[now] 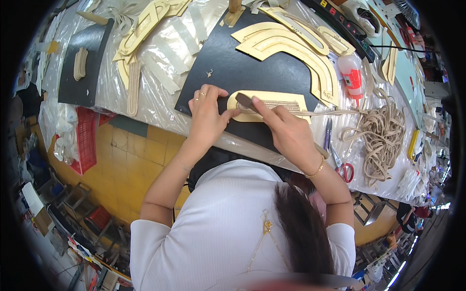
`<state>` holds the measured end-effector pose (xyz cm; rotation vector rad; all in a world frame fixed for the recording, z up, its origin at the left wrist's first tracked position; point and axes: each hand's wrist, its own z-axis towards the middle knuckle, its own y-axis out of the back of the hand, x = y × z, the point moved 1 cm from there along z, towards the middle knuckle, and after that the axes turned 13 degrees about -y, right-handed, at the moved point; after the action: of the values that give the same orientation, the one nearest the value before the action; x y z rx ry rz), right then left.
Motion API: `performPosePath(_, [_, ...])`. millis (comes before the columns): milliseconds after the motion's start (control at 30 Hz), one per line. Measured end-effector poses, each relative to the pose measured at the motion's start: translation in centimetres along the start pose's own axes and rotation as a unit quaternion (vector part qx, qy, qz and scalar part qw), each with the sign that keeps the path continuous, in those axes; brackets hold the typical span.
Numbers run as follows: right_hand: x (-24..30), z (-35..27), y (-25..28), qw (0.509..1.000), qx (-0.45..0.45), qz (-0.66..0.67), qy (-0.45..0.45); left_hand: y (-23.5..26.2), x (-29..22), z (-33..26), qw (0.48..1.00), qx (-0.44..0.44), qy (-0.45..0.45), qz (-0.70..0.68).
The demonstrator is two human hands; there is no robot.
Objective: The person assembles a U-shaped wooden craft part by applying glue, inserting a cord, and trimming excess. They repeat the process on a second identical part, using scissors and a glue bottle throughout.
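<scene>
Head view: L hand (208,112) was at ctr of the frame, just L of a pale yellow plate (303,103) w/ one rounded end. Its thumb and index stood apart, thumb tip at the rounded end; those fingers were released, not wrapped around anything. R hand (287,127), just R of ctr, had its fingers grasping a dark brown tool (245,100), flat end out over the plate's L part; the palm hid how the rest of the tool ran.

Beige cord (276,105) lay in close rows on the plate at ctr, partly hidden by R hand. A length of it ran R to a tangled cord heap (381,138) at mid-right of the frame. The plate lay on a black board (206,72), upper ctr, on the plastic-covered worktop (162,114).

Btwn R hand and the heap: red-handled scissors (345,169), w/ a slim dark tool (328,133) just above them. Upper right: white squeeze bottle (352,77) w/ red label, tip down; L of it, curved yellow pcs (296,58) on the board's upper part.

Upper left: a 2nd black board (92,80) w/ a small cord pc (80,64) on it, plus more yellow templates (145,26) to its R. Mid-left, below worktop level: red basket (86,140) by the yellow floor (124,160).
</scene>
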<state>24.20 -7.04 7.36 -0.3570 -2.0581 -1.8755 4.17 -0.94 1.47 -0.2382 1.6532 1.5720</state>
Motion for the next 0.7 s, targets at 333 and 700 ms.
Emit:
performPosePath(333, [0.3, -0.6, 0.1, 1.000, -0.009, 0.001, 0.028, 1.3, 0.8, 0.8, 0.997, 0.062, 0.000, -0.049])
performPosePath(700, [-0.8, -2.2, 0.8, 0.993, -0.060, 0.099, 0.018, 1.7, -0.8, 0.3, 0.995, 0.061, -0.015, -0.078])
